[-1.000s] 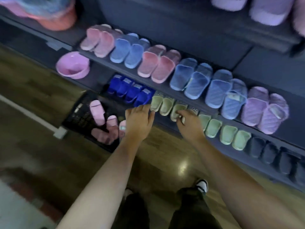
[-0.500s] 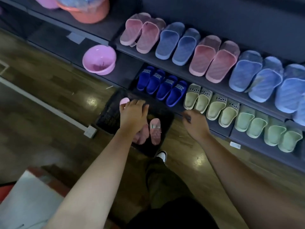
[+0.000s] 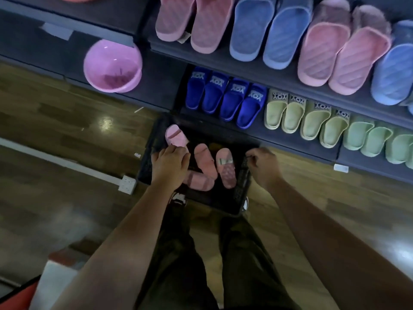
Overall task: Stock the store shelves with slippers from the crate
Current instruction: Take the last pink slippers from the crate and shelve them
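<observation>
— Where is the crate?
— The black crate [image 3: 243,186] stands on the wooden floor [image 3: 67,135]. Its far side is against the bottom shelf [image 3: 290,142], just below the dark blue slippers [image 3: 225,99].

— And what is in it?
— Three pink slippers [image 3: 226,168] lie inside. Two are side by side with one end toward the shelf, and the third lies crosswise at their near ends. A fourth pink slipper [image 3: 176,136] is up over the crate's far left corner.

— Who has that one?
— The left grip [image 3: 171,167]. Its fingers curl over the slipper's near end and hold it. The rest of the slipper sticks out past the fingertips toward the shelf.

— And the right grip?
— The right grip [image 3: 263,168] is at the crate's right rim with its fingers curled. I cannot tell whether they clasp the rim or only meet it.

— What is on the shelves?
— On the bottom shelf, right of the dark blue ones, there is a row of beige slippers [image 3: 306,118], then pale green slippers [image 3: 368,137]. On the upper shelf [image 3: 169,51], large pink slippers [image 3: 344,54] alternate with light blue slippers [image 3: 270,34]. A pink basin [image 3: 112,66] sits to the left of the dark blue ones.
</observation>
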{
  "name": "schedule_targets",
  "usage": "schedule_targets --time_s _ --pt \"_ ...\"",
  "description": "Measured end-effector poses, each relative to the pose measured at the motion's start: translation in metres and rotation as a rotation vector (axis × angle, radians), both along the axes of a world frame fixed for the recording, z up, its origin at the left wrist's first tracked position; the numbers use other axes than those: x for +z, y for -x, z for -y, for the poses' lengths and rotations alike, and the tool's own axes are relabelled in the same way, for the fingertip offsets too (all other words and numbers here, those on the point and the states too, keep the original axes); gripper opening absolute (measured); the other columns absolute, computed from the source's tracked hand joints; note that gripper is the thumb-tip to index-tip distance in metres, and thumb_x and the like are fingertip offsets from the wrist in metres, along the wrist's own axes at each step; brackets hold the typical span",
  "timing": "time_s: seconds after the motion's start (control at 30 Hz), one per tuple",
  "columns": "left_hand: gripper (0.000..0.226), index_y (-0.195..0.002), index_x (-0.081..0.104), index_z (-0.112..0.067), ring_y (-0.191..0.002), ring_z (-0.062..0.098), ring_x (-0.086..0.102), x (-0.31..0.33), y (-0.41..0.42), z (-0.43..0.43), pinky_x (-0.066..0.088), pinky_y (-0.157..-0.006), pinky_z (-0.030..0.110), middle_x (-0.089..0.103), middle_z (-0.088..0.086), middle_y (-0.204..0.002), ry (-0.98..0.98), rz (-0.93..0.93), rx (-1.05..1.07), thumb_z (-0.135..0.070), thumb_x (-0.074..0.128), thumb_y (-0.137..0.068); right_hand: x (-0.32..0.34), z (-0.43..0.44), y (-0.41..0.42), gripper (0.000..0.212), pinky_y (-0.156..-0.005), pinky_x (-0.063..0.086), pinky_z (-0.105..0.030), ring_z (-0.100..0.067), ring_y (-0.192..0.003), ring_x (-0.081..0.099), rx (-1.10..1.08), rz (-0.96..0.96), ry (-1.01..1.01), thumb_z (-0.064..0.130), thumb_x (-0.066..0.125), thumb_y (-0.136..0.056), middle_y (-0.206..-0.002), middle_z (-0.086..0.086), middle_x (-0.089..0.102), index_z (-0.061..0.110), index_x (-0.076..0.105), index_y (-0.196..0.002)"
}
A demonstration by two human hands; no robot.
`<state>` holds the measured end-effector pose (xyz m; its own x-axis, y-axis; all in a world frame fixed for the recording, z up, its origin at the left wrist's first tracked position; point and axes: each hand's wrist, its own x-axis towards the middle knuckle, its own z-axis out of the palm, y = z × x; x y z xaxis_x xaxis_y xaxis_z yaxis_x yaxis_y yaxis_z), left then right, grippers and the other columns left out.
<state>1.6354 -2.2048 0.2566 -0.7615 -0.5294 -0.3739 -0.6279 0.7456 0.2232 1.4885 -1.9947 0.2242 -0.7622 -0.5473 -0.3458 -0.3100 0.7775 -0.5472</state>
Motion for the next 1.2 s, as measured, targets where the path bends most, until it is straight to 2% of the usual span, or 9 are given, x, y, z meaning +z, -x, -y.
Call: schedule_targets --time_s 0.2,0.33,0.47,0.6,0.7,0.8,0.9,1.07,1.2 --pt "0.023 -0.106 0.061 -0.020 -0.107 0.025 0.053 -0.054 0.003 0.061 0.034 -0.098 0.045 0.060 0.004 -0.112 -0.074 -0.060 -0.088 -0.031 0.044 -0.096 -0.042 0.041 -0.011 0.023 -0.079 0.049 -0.038 -0.036 -0.089 0.061 -0.154 -0.023 -0.063 0.008 0.055 -0.085 -0.106 -0.017 0.062 0.009 0.069 -0.102" --pt "0.021 -0.105 0.062 -0.018 -0.106 0.029 0.055 -0.109 0.001 0.097 0.036 -0.095 0.047 0.062 0.006 -0.111 -0.053 -0.062 -0.185 -0.029 0.048 -0.094 -0.088 0.067 -0.024 0.023 -0.081 0.049 -0.036 -0.036 -0.091 0.062 -0.233 -0.057 -0.079 0.005 0.056 -0.083 -0.105 -0.018 0.064 0.008 0.070 -0.100" --pt "0.021 -0.108 0.064 -0.015 -0.102 0.035 0.058 -0.183 0.001 0.116 0.037 -0.093 0.047 0.065 0.009 -0.110 -0.042 -0.100 -0.239 -0.026 0.052 -0.093 -0.158 0.081 -0.039 0.023 -0.078 0.051 -0.037 -0.034 -0.091 0.063 -0.263 -0.014 -0.112 0.009 0.057 -0.083 -0.106 -0.015 0.064 0.010 0.069 -0.102" --pt "0.033 -0.117 0.063 -0.017 -0.105 0.033 0.059 -0.267 0.012 0.113 0.038 -0.090 0.044 0.066 0.008 -0.114 -0.043 -0.159 -0.283 -0.031 0.046 -0.092 -0.241 0.080 -0.049 0.026 -0.077 0.049 -0.034 -0.033 -0.092 0.062 -0.331 0.007 -0.127 0.012 0.057 -0.084 -0.109 -0.014 0.063 0.011 0.067 -0.107" --pt "0.034 -0.120 0.060 -0.018 -0.106 0.031 0.059 -0.330 0.019 0.106 0.039 -0.092 0.044 0.066 0.006 -0.114 -0.071 -0.205 -0.307 -0.031 0.042 -0.093 -0.308 0.072 -0.053 0.029 -0.080 0.050 -0.037 -0.035 -0.094 0.062 -0.364 0.035 -0.157 0.013 0.056 -0.085 -0.110 -0.017 0.063 0.009 0.065 -0.112" --pt "0.031 -0.118 0.060 -0.016 -0.102 0.029 0.061 -0.385 0.026 0.104 0.041 -0.088 0.044 0.066 0.006 -0.112 -0.052 -0.285 -0.346 -0.029 0.045 -0.094 -0.371 0.064 -0.050 0.032 -0.084 0.046 -0.033 -0.036 -0.099 0.061 -0.382 0.031 -0.181 0.011 0.056 -0.086 -0.113 -0.020 0.062 0.005 0.062 -0.117" --pt "0.041 -0.116 0.062 -0.015 -0.100 0.030 0.063 -0.427 0.036 0.106 0.043 -0.084 0.042 0.068 0.007 -0.112 -0.025 -0.347 -0.350 -0.036 0.036 -0.092 -0.423 0.059 -0.040 0.037 -0.091 0.043 -0.032 -0.035 -0.110 0.057 -0.394 0.056 -0.197 0.012 0.055 -0.089 -0.121 -0.023 0.059 0.002 0.056 -0.124" --pt "0.039 -0.116 0.064 -0.014 -0.098 0.033 0.063 -0.478 0.056 0.111 0.044 -0.083 0.042 0.067 0.009 -0.111 0.060 -0.407 -0.416 -0.033 0.040 -0.092 -0.493 0.058 -0.023 0.043 -0.092 0.042 -0.039 -0.042 -0.113 0.053 -0.352 0.086 -0.294 0.021 0.046 -0.096 -0.124 -0.029 0.054 -0.002 0.041 -0.131" --pt "0.042 -0.116 0.063 -0.014 -0.097 0.031 0.064 -0.493 0.053 0.115 0.048 -0.082 0.044 0.068 0.008 -0.111 0.041 -0.500 -0.354 -0.036 0.036 -0.093 -0.517 0.052 -0.013 0.053 -0.087 0.047 -0.042 -0.041 -0.107 0.057 -0.459 0.106 -0.186 0.027 0.061 -0.088 -0.119 -0.027 0.056 0.001 0.044 -0.130"
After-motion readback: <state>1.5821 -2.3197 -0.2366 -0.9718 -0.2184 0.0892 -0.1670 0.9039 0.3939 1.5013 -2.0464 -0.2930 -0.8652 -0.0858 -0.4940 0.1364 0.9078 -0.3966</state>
